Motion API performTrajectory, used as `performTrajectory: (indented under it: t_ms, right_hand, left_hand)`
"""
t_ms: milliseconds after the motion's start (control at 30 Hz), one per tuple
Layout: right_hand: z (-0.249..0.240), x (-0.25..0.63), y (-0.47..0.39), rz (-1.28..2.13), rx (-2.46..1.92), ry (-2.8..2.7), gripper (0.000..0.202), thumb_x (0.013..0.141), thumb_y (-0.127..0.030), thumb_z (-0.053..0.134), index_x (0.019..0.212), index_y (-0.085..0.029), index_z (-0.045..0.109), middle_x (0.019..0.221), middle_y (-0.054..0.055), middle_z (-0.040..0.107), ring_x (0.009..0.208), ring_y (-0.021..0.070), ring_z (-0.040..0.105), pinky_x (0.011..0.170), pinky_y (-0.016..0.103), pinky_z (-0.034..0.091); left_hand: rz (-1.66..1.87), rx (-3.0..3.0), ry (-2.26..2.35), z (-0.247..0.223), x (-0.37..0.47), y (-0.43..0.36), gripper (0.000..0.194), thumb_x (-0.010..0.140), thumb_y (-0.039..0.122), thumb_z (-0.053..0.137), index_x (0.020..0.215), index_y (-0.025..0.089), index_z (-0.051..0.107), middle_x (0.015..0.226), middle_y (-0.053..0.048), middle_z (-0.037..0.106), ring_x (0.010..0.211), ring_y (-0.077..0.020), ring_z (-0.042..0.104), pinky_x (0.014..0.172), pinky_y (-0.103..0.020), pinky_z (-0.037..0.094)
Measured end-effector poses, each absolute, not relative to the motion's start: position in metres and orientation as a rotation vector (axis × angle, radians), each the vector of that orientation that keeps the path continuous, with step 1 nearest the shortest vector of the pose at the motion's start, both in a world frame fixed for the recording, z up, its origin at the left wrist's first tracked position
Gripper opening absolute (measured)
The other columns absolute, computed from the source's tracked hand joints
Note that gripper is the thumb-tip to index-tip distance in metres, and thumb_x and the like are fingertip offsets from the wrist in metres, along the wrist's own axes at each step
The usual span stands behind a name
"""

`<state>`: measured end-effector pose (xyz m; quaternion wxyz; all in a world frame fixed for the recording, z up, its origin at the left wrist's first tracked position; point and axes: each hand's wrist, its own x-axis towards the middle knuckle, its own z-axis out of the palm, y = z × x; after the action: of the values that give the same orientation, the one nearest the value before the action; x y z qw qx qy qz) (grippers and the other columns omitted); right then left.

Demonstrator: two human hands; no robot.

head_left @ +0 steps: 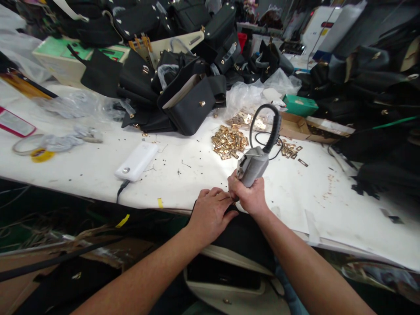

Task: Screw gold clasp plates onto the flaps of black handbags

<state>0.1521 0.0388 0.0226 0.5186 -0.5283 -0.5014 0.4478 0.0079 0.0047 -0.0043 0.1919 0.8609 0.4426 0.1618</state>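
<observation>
Bag workshop, piled handbags (pixel 193 107), metal fittings (pixel 229 141)

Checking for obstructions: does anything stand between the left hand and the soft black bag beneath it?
Nothing visible does: the left hand rests on the bag; the right hand holds a grey handheld tool alongside.

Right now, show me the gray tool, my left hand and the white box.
Gray tool (pixel 255 168), head view: its body.
Left hand (pixel 210 215), head view: its back.
White box (pixel 139 160), head view: top face.
</observation>
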Motion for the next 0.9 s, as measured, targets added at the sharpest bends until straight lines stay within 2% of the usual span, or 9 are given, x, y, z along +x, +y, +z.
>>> performTrajectory:
  t_ms: [133,300,433,600,667,733,800,900]
  right_hand:
    - [0.024,0.15,0.041,1.106,-1.275,-1.144,0.032,0.077,-0.042,0.072,0.064,-0.02,0.054,0.049,-0.003,0.052,0.046,0.0109,0.047,0.045,0.024,0.04]
    - [0.02,0.154,0.044,1.2,-1.199,-1.075,0.039,0.079,-0.053,0.075,0.077,-0.016,0.063,0.05,-0.002,0.057,0.044,0.0117,0.049,0.044,0.024,0.04]
    - [0.024,0.162,0.052,1.153,-1.096,-0.925,0.047,0.082,-0.061,0.071,0.069,-0.018,0.057,0.05,-0.001,0.056,0.043,0.0107,0.048,0.042,0.022,0.039]
    - [0.037,0.187,0.069,0.982,-1.276,-0.889,0.049,0.081,-0.067,0.068,0.083,-0.019,0.055,0.056,-0.003,0.056,0.045,0.0118,0.051,0.044,0.023,0.041]
    - [0.038,0.198,0.07,0.933,-1.479,-1.096,0.047,0.089,-0.065,0.058,0.093,-0.018,0.059,0.064,0.0,0.061,0.053,0.0142,0.057,0.05,0.024,0.045]
    - [0.034,0.207,0.066,0.805,-1.686,-1.422,0.039,0.095,-0.053,0.051,0.108,-0.018,0.063,0.083,0.005,0.068,0.071,0.0183,0.065,0.063,0.028,0.049]
    - [0.026,0.211,0.059,0.628,-1.825,-1.724,0.036,0.09,-0.041,0.056,0.12,-0.022,0.065,0.103,0.008,0.07,0.09,0.023,0.067,0.077,0.033,0.05]
    - [0.012,0.21,0.051,0.514,-1.878,-1.922,0.042,0.077,-0.039,0.07,0.117,-0.027,0.071,0.109,0.008,0.071,0.098,0.0276,0.066,0.083,0.036,0.049]
  left_hand:
    - [0.462,2.429,1.243,-0.001,0.008,0.005,0.025,0.091,0.039,0.072,0.113,0.026,0.068,0.119,-0.001,0.072,0.115,-0.0248,0.058,0.093,-0.046,0.04]
    - [0.456,2.459,1.351,0.004,0.006,0.002,0.025,0.088,0.041,0.075,0.105,0.023,0.07,0.113,-0.005,0.069,0.11,-0.026,0.057,0.09,-0.043,0.043]
    - [0.387,2.505,1.412,0.006,0.007,0.0,0.023,0.091,0.046,0.07,0.096,0.024,0.072,0.102,-0.004,0.068,0.104,-0.0263,0.057,0.086,-0.042,0.042]
    - [0.342,2.503,1.404,0.009,0.008,0.0,0.018,0.095,0.039,0.065,0.093,0.022,0.073,0.099,-0.006,0.068,0.099,-0.0251,0.06,0.084,-0.039,0.042]
    - [0.339,2.475,1.403,0.009,0.007,0.0,0.017,0.096,0.035,0.062,0.095,0.022,0.073,0.099,-0.006,0.069,0.1,-0.0255,0.061,0.085,-0.039,0.043]
    - [0.322,2.425,1.412,0.008,0.005,0.001,0.019,0.095,0.035,0.06,0.097,0.022,0.073,0.099,-0.007,0.07,0.101,-0.0261,0.062,0.088,-0.039,0.044]
    - [0.29,2.354,1.406,0.005,0.002,0.005,0.022,0.094,0.038,0.057,0.096,0.023,0.073,0.1,-0.007,0.071,0.099,-0.0249,0.064,0.089,-0.037,0.046]
    - [0.286,2.295,1.355,-0.002,-0.002,0.016,0.026,0.091,0.044,0.055,0.092,0.025,0.073,0.097,-0.004,0.073,0.096,-0.022,0.067,0.09,-0.031,0.048]
